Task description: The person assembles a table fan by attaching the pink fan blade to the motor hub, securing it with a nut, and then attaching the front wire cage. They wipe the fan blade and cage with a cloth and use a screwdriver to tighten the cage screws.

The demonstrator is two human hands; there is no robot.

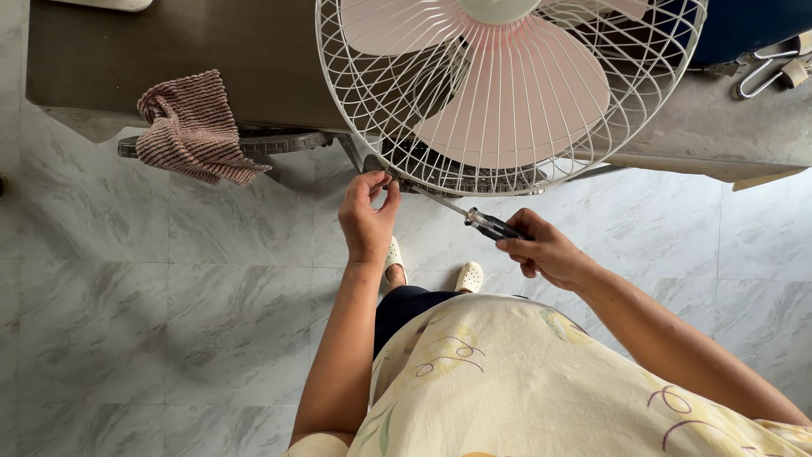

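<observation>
Steel shaft: screwdriver point(474, 217) is lying level, tip pointing left toward the guard point(507, 93) rim.
Right hand point(545, 252): gripping the handle.
Left hand point(368, 222): nearer, pinching something, perhaps a screw.

Single head-worn view, looking straight down past the wearer's chest and yellow patterned top point(541, 381) to the marble floor point(127, 338). Close range: both forearms fill the lower frame. The top edge catches the dark tabletop point(169, 51) and the fan's wire guard point(507, 93), cropped at the top. No second view.
</observation>
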